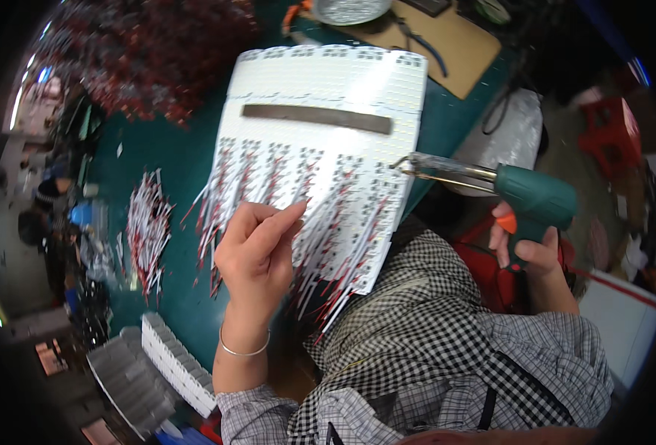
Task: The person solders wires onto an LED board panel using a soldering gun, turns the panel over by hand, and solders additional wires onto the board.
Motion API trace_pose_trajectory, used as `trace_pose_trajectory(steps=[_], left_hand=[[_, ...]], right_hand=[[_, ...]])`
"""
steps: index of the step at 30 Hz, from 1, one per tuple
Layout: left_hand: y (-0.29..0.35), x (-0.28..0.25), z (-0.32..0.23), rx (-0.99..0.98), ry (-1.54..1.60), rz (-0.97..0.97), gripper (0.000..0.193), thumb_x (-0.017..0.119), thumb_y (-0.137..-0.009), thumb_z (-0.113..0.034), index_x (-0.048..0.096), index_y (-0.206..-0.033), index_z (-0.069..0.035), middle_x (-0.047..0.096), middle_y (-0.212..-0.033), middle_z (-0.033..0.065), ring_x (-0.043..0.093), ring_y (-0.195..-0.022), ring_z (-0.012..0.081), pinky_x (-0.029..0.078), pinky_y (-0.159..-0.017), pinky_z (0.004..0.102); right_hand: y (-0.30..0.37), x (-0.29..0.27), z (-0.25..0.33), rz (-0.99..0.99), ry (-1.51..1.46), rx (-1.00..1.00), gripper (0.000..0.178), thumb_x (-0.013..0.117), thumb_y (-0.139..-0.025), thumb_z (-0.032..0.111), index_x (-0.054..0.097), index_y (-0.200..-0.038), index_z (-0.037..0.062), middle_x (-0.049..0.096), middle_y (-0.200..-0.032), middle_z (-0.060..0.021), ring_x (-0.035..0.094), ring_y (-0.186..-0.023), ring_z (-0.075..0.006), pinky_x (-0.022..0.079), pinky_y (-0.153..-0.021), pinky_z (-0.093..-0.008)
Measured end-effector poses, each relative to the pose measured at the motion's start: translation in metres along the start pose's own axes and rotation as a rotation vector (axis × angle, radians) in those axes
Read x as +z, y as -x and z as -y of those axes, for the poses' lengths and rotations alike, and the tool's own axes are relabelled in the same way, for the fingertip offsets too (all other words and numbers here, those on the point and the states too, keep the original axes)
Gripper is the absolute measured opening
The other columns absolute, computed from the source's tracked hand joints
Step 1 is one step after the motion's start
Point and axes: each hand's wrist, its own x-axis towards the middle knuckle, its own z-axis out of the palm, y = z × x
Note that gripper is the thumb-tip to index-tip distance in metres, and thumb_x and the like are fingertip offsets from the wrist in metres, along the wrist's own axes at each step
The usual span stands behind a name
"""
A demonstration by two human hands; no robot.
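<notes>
I see my left hand in the middle of the frame, with its fingers pinched together on the thin red and white strips that hang from the lower edge of a big white sheet. I think I pinch them so that one strip stays put and does not slide. The sheet lies tilted across the green tabletop, from the top middle of the frame down to my lap, so its fringe sits right under my hands. A dark flat bar lies across the sheet near its top, and it looks like it is there to weigh the sheet down. My right hand, at the right of the frame, is closed around the handle of a green glue gun. One finger sits by the orange trigger. The gun's metal tip points left and sits just at the right edge of the sheet, close to the spot I am holding. At the left of the frame a loose pile of more strips lies on the tabletop, near enough to reach. In the lower left there are stacks of white and grey pieces. A heap of dark red sparkly stuff fills the upper left.
</notes>
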Motion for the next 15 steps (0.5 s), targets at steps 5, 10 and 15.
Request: trace_pose_trajectory(steps=[5,10,15], left_hand=[[-0.013,0.033,-0.015,0.033,0.028,0.05,0.029,0.068,-0.07,0.014,0.072,-0.091,-0.005,0.05,-0.067,0.004,0.048,-0.058,0.0134,0.038,-0.051,0.0241],[-0.014,0.062,-0.018,0.064,0.016,0.083,0.032,0.063,-0.068,0.015,0.068,-0.093,-0.004,0.045,-0.069,0.0072,0.049,-0.055,0.0195,0.041,-0.048,0.0307],[-0.006,0.083,-0.018,0.039,-0.011,0.051,0.033,0.06,-0.068,0.014,0.067,-0.095,-0.004,0.045,-0.071,0.0077,0.05,-0.056,0.0213,0.042,-0.047,0.0334]], right_hand=[[0.002,-0.004,0.004,0.012,0.022,-0.029,0.051,0.064,-0.08,0.005,0.045,-0.124,-0.0119,0.053,-0.122,-0.0265,0.065,-0.078,-0.0254,0.054,-0.052,-0.0258],[0.001,-0.007,0.003,0.024,-0.011,-0.069,0.052,0.067,-0.078,0.007,0.046,-0.122,-0.0116,0.053,-0.12,-0.0259,0.065,-0.08,-0.0265,0.054,-0.049,-0.0253],[-0.003,-0.009,0.003,0.014,-0.005,-0.083,0.052,0.068,-0.076,0.006,0.047,-0.121,-0.0117,0.054,-0.119,-0.0256,0.066,-0.08,-0.028,0.054,-0.048,-0.0252]])
